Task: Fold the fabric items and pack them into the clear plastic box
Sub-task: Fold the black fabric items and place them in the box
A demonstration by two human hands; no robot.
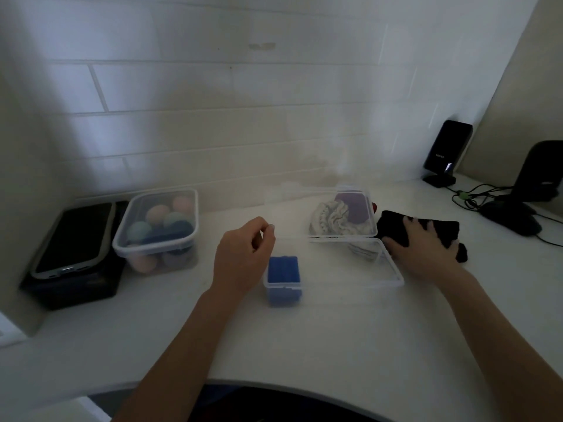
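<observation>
A clear plastic box point(359, 287) stands open on the white counter, with a folded blue fabric piece point(283, 274) upright in its left end. Behind it, a second clear container point(341, 214) holds cream and purple fabric items. A black fabric item point(393, 223) lies right of the boxes, and my right hand point(423, 251) presses flat on it with fingers spread. My left hand point(243, 254) hovers just left of the blue piece, fingers loosely curled, holding nothing that I can see.
At the left stands a lidded clear tub point(158, 229) of coloured balls, beside a black case with a phone point(73, 239) on it. Black devices point(444, 153) and cables point(475, 199) fill the far right corner. The counter's curved front edge point(274, 383) is near me.
</observation>
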